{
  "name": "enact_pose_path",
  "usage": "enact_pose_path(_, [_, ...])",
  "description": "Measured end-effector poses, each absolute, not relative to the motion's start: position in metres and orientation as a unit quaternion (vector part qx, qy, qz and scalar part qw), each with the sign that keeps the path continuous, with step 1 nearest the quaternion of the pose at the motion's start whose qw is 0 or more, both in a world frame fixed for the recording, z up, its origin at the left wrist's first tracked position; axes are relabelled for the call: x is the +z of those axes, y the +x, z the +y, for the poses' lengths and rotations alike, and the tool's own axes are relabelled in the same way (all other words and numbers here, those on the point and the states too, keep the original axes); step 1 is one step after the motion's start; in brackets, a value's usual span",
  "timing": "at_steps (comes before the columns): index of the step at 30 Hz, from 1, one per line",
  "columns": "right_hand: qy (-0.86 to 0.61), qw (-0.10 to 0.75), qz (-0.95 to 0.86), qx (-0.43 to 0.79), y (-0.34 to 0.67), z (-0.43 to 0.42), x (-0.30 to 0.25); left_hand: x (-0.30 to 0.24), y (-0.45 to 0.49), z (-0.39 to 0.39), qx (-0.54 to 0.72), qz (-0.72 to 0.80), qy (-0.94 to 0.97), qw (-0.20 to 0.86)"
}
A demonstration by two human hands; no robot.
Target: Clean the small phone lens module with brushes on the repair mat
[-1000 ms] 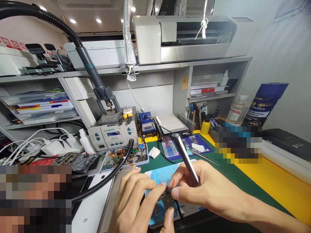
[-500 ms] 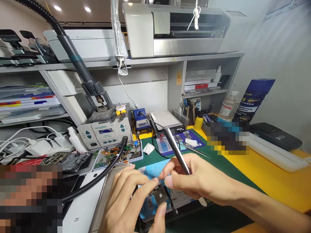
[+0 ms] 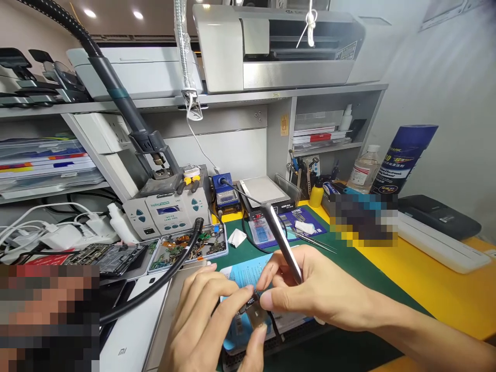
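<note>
My left hand (image 3: pixel 205 320) pinches a small square electronic part (image 3: pixel 256 315) between thumb and fingertips. The part is dark grey with a little pale square on its face, and a thin black strip (image 3: pixel 276 328) hangs beside it. My right hand (image 3: pixel 310 287) keeps a slim silver-and-black tool (image 3: pixel 282 240) gripped within its curled fingers, slanting up to the left. The right thumb and forefinger close in on the part's upper right edge; whether they pinch it is hidden. Beneath both hands lies a blue printed sheet or packet (image 3: pixel 248 271).
A tray of loose circuit parts (image 3: pixel 155 261) and a black hose (image 3: pixel 166 276) lie left, near a white phone (image 3: pixel 127 325). Behind stands a grey rework station (image 3: pixel 166 209). Tweezers (image 3: pixel 313 241) rest on the green mat (image 3: pixel 360 294). A spray can (image 3: pixel 405 160) stands right.
My right thumb and fingertips have shifted slightly left and down, onto the part's edge. The tool's pale lower end is now mostly covered by the right hand.
</note>
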State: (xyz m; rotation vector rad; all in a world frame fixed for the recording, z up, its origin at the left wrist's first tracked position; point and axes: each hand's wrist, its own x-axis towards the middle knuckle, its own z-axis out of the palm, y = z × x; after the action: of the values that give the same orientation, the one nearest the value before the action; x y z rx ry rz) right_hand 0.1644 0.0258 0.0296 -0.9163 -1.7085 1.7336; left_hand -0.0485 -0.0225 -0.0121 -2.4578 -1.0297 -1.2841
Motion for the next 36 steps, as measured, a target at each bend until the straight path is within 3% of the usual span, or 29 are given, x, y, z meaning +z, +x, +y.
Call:
enact_pose_path(10, [-0.357,0.288,-0.659,0.596,0.156,0.023,0.029,-0.008,-0.049,-0.024,-0.435,-0.367,-0.822,0.031])
enact_pose_path(17, [-0.339,0.288,-0.568,0.693,0.182,0.036,0.044,-0.008,-0.052,-0.022,-0.449,-0.364,-0.814,0.060])
enact_pose_path(19, [-0.410,0.289,-0.620,0.604,0.190,0.042,0.048,-0.009,-0.052,-0.022,-0.453,-0.361,-0.812,0.071])
enact_pose_path(23, [-0.519,0.226,-0.781,0.263,0.196,0.050,0.042,-0.012,-0.050,-0.020,-0.465,-0.354,-0.807,0.080])
enact_pose_path(30, [-0.499,0.242,-0.821,0.137,0.191,0.052,0.032,-0.011,-0.051,-0.018,-0.456,-0.352,-0.813,0.088])
enact_pose_path(33, [-0.488,0.290,-0.805,0.172,0.185,0.044,0.041,-0.011,-0.052,-0.018,-0.437,-0.341,-0.827,0.097])
enact_pose_path(36, [-0.421,0.266,-0.757,0.423,0.178,0.035,0.046,-0.013,-0.049,-0.019,-0.451,-0.337,-0.821,0.099])
